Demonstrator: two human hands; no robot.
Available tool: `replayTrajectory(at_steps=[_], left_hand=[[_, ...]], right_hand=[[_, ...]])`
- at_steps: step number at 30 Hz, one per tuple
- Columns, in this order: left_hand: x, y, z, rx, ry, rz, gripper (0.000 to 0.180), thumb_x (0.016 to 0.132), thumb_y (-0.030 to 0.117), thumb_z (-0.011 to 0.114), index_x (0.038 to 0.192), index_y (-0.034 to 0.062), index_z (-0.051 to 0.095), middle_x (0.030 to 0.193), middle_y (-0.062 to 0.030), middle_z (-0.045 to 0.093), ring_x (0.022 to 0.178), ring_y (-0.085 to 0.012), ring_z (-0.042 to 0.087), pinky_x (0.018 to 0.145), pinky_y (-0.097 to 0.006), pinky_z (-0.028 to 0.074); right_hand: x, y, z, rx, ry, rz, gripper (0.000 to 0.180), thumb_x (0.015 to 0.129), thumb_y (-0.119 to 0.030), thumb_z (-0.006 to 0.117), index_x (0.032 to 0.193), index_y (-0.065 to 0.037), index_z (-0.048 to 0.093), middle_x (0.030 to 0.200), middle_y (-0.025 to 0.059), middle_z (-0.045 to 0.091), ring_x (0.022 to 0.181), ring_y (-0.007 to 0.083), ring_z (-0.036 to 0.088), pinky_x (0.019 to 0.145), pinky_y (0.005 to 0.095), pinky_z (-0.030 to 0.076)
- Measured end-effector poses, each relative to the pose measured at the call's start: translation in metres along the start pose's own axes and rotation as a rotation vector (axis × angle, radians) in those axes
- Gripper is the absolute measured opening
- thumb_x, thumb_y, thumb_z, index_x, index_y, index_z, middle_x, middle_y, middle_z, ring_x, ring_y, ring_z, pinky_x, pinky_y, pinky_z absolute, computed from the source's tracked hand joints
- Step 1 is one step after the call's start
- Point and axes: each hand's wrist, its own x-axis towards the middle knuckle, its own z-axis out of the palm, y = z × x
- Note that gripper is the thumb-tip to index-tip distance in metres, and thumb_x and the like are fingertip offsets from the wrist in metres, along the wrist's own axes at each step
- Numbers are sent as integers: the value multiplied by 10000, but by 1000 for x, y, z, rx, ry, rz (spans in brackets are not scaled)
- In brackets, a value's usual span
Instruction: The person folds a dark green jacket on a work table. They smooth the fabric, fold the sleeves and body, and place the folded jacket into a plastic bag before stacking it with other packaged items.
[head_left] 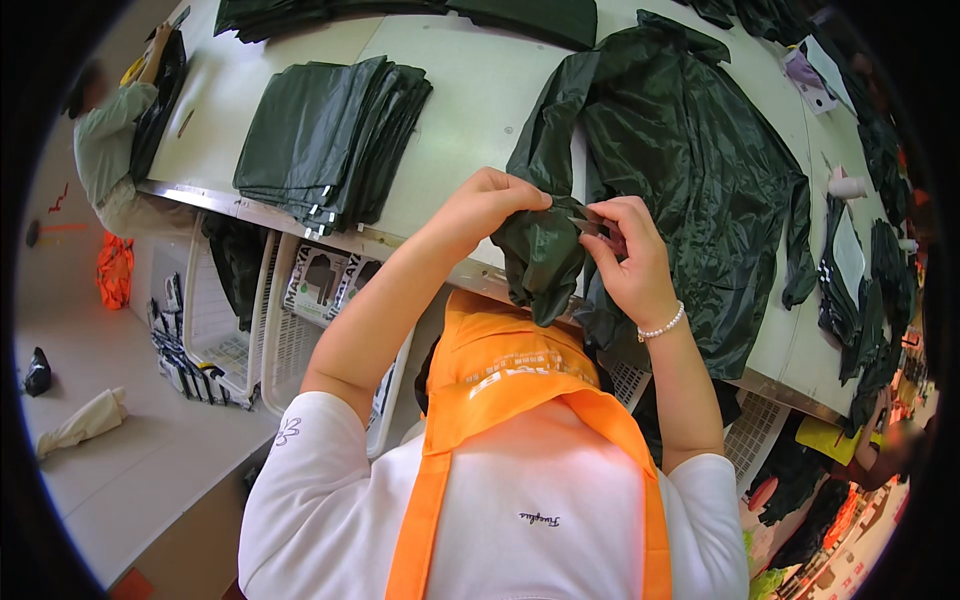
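A dark green, shiny jacket [680, 150] lies spread over the table in front of me, its collar at the far side. My left hand [495, 205] pinches the fabric of one sleeve [545, 250], whose end hangs bunched over the near table edge. Close beside it, my right hand [630, 255] is closed around small thread snips [587, 226], with the thin metal blades pointing at the sleeve. Most of the snips is hidden by the fingers.
A stack of folded dark green garments [320, 135] lies left on the pale table [470, 110]. White plastic baskets [225, 345] stand below the table edge. A thread cone [847, 187] and more dark garments [885, 280] are at right. Another person [115, 145] works at far left.
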Motion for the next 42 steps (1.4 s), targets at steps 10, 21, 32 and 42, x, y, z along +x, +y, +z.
replayTrajectory(at_steps=[10, 21, 32, 42], left_hand=[[0, 8, 12, 84, 3, 16, 204, 799, 141, 632, 860, -42, 696, 814, -88, 690, 725, -118, 639, 695, -220, 493], [1, 6, 27, -307, -60, 133, 213, 826, 152, 650, 942, -26, 673, 799, -57, 680, 692, -108, 640, 662, -236, 511], [36, 4, -18, 815, 1045, 663, 78, 654, -16, 582, 684, 20, 519, 577, -167, 516, 544, -226, 553, 522, -339, 414], [-20, 7, 29, 626, 806, 709, 240, 614, -106, 613, 688, 37, 436, 657, 21, 412, 616, -62, 391, 520, -205, 333]], right_hand=[[8, 12, -7, -2, -25, -91, 225, 763, 13, 689, 967, -26, 603, 902, 74, 574, 700, 163, 601, 587, 248, 490], [8, 54, 3, 419, -159, 144, 413, 617, -99, 841, 937, -47, 586, 691, -42, 407, 594, 61, 370, 528, 206, 318], [36, -6, 16, 0, -13, -110, 213, 760, -129, 706, 754, -17, 525, 656, 140, 555, 567, 275, 575, 545, 339, 452], [44, 18, -31, -83, 367, -27, 195, 737, 37, 653, 769, -31, 472, 584, 51, 455, 485, 145, 404, 475, 248, 375]])
